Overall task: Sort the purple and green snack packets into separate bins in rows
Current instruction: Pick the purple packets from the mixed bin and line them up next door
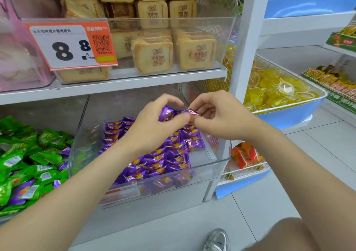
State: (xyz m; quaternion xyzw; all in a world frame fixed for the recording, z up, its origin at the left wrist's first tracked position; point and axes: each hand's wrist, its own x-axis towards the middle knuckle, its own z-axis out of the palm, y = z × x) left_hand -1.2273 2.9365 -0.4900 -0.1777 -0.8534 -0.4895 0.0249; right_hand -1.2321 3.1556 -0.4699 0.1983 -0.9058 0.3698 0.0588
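Purple packets (169, 113) going into rows.
Left hand (156, 127) grips one, right hand (221, 116) pinches another; I'd lay both flush in the bin (216, 164).

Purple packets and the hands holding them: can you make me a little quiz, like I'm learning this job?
1. True or false: the left hand and the right hand are both empty.
2. What colour are the packets lined up in rows in the clear bin? A) green B) purple C) yellow
3. Fill in: the green pile has a few ___ packets mixed in.

Key: 1. False, the hands pinch purple packets above the clear bin. 2. B. 3. purple.
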